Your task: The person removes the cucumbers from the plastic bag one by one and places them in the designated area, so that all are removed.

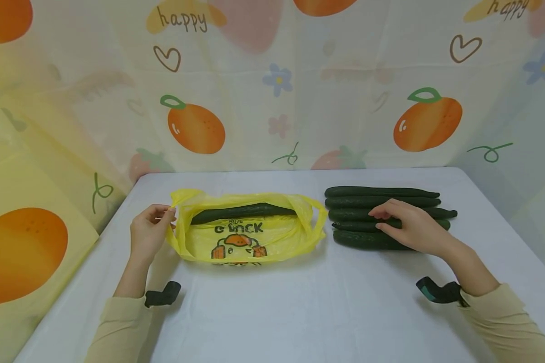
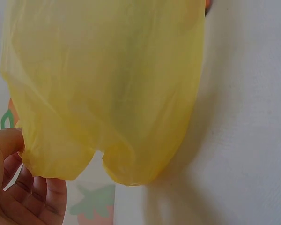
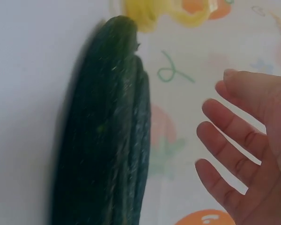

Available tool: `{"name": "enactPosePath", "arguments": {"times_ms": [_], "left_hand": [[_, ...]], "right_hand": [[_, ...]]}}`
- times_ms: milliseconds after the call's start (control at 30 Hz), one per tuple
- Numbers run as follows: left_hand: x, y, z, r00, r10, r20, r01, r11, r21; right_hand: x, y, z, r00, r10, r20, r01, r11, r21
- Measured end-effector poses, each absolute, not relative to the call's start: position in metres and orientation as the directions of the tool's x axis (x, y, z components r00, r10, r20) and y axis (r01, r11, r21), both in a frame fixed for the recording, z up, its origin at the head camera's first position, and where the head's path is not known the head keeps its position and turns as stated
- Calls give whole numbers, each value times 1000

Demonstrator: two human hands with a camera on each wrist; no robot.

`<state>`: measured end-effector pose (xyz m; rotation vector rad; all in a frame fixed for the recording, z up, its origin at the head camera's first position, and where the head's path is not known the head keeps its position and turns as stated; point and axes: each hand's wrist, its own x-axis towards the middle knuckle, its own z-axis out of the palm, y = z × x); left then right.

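Observation:
A yellow plastic bag (image 1: 200, 247) with a printed cartoon lies on its side, its mouth spread toward me. One long dark green cucumber (image 1: 245, 210) lies inside it. At the bag's left end my left hand (image 1: 147, 234) pinches the plastic between thumb and fingers, near the handle loops in the left wrist view. Several more cucumbers (image 1: 368, 241) lie side by side to the right of the bag. My right hand (image 1: 411, 229) hovers over them, overlapping their right half in the head view. Its fingers (image 3: 232, 150) are relaxed and apart in the right wrist view, holding nothing.
Everything rests on a white-covered table (image 1: 277, 312). A printed cloth (image 1: 300, 101) with oranges and flowers hangs behind it, and yellow cloth (image 1: 22, 176) hangs at the left. Dark camera mounts (image 1: 163, 294) are strapped at the wrists.

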<state>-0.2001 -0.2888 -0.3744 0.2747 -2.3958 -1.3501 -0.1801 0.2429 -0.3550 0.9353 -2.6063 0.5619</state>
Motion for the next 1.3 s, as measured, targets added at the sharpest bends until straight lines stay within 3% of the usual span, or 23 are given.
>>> {"name": "enactPosePath", "arguments": {"times_ms": [933, 1300], "left_hand": [[-202, -291, -378, -912, -349, 218, 9, 512, 859], [-202, -289, -379, -913, -347, 217, 14, 504, 863]], "right_hand": [[-193, 174, -323, -654, -563, 506, -754, 546, -366], [-202, 138, -312, -585, -624, 519, -811, 448, -375]]}}
